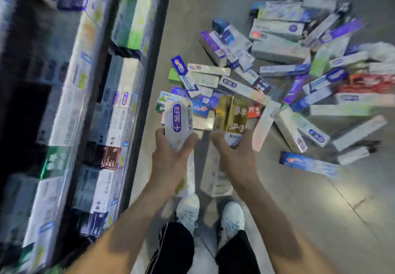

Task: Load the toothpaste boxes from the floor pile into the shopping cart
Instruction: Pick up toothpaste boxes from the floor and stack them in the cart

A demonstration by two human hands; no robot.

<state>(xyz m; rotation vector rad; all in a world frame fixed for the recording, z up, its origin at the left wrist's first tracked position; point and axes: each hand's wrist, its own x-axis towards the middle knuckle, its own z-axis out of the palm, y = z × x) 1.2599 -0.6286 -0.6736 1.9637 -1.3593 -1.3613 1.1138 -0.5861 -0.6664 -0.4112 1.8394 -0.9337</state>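
— Holding one box in each hand, you stand right at the near edge of the pile. Your left hand [171,156] has its fingers and thumb curled round a white box with a purple oval label [178,121], and your right hand [233,154] grips a gold box [232,113], with what looks like a second, paler box under it.

— Where is the rest of the toothpaste?

— Spread over the grey floor [320,220]. From the gold box, the floor pile [288,70] fans out from twelve o'clock round to three o'clock, dozens of boxes lying flat and crossed over one another. A blue box [307,163] lies apart at four o'clock. Two more pale boxes [213,179] lie just below your hands, close to your white shoes [188,209].

— And the cart?

— You cannot see it here. At nine o'clock runs a stocked shelf [85,102], blurred, not a cart.

— So how far along am I?

— Early, I would judge. Two or three boxes are lifted and none is seen loaded, while nearly the whole pile is left on the floor. The boxes in your hands need carrying to the cart, wherever it stands out of view.
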